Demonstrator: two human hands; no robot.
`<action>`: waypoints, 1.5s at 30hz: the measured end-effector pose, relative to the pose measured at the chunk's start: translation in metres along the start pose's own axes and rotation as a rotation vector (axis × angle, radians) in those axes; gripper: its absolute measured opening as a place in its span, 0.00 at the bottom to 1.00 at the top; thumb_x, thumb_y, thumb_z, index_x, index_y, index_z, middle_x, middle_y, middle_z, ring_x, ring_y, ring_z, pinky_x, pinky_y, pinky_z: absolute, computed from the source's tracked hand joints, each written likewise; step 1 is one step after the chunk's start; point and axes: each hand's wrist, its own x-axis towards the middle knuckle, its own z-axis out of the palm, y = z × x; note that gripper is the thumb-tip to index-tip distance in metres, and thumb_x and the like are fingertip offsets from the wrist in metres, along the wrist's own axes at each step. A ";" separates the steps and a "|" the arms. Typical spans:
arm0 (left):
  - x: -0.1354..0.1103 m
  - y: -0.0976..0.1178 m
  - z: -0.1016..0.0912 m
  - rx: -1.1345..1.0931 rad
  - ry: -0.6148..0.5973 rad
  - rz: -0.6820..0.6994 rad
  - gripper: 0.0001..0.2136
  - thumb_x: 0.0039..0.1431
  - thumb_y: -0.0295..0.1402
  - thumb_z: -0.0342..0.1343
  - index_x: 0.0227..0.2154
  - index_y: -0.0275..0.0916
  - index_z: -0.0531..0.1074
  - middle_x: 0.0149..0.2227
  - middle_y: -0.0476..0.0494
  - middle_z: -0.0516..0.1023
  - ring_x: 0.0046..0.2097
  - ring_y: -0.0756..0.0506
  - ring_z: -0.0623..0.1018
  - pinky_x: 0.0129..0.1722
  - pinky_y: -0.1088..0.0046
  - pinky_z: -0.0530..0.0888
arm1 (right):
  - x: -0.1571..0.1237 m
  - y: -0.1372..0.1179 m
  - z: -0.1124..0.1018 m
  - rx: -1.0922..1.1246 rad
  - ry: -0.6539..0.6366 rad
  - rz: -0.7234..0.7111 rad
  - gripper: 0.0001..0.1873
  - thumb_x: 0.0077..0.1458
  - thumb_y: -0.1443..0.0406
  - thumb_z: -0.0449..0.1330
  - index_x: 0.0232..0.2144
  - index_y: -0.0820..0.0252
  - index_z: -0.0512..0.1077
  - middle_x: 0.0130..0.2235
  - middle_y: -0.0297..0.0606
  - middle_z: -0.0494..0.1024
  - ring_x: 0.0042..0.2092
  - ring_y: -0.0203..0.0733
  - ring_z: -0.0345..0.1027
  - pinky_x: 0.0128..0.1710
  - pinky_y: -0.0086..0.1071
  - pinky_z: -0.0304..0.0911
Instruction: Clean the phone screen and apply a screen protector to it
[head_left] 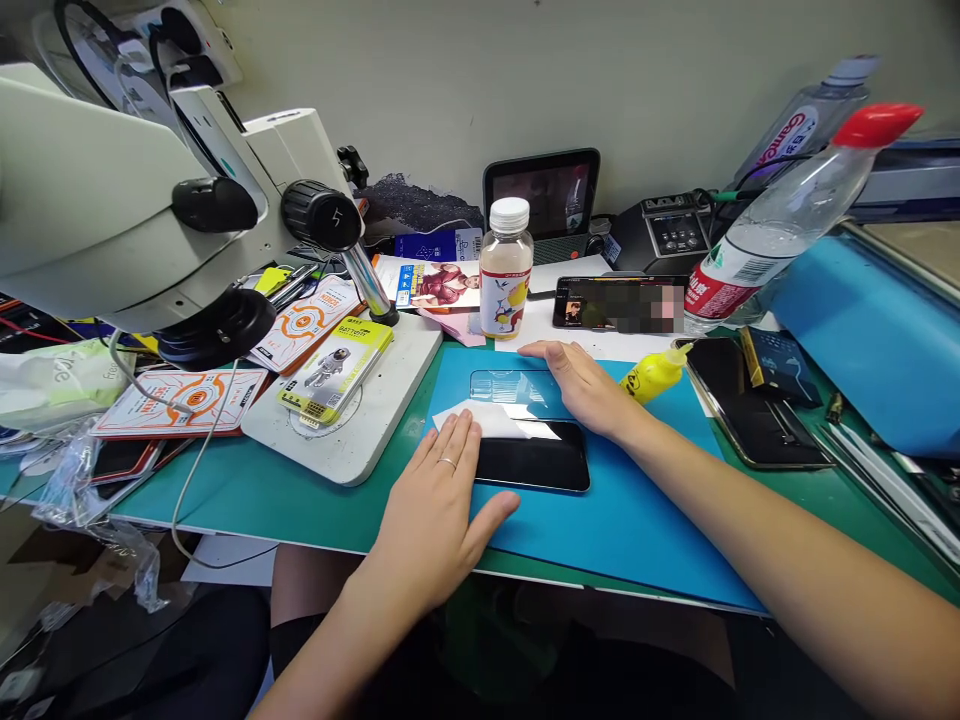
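A smartphone (532,462) lies face up on the blue mat (630,510), its dark screen partly covered by a white sheet (491,420) that looks like paper or a wipe. The fingers of my left hand (435,495) lie flat and stretched over the sheet's left end and the phone's left end, thumb apart. Just beyond the phone, a clear glass screen protector (510,385) rests on the mat. My right hand (589,388) is at its right end, fingers extended, seemingly holding nothing; its fingertips partly hide each other. A yellow squeeze bottle (654,376) leans beside that hand.
At left stands a microscope (97,200) with a yellow battery pack (337,370) on its base. Behind the mat are a drink bottle (506,275) and a propped phone (619,303). To the right are a red-capped bottle (780,235) and another dark phone (750,410).
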 end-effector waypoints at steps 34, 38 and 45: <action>0.003 0.091 0.006 -0.072 0.117 0.129 0.40 0.78 0.61 0.40 0.71 0.28 0.67 0.74 0.35 0.67 0.74 0.37 0.71 0.71 0.58 0.74 | -0.002 0.000 -0.001 -0.003 -0.007 -0.008 0.53 0.65 0.29 0.30 0.55 0.51 0.81 0.60 0.45 0.83 0.66 0.58 0.71 0.75 0.61 0.50; -0.016 0.075 0.001 -0.075 0.062 0.162 0.40 0.78 0.61 0.40 0.74 0.31 0.62 0.77 0.40 0.61 0.76 0.38 0.68 0.72 0.58 0.73 | -0.002 0.000 -0.001 -0.003 -0.005 -0.001 0.53 0.65 0.29 0.30 0.56 0.51 0.81 0.61 0.46 0.83 0.67 0.59 0.70 0.75 0.62 0.50; -0.039 0.030 -0.009 -0.031 0.011 0.093 0.35 0.81 0.54 0.39 0.77 0.33 0.56 0.78 0.41 0.59 0.77 0.38 0.67 0.72 0.53 0.70 | -0.001 0.000 -0.001 0.001 -0.014 0.008 0.53 0.64 0.28 0.30 0.55 0.49 0.82 0.61 0.45 0.82 0.68 0.60 0.70 0.75 0.62 0.51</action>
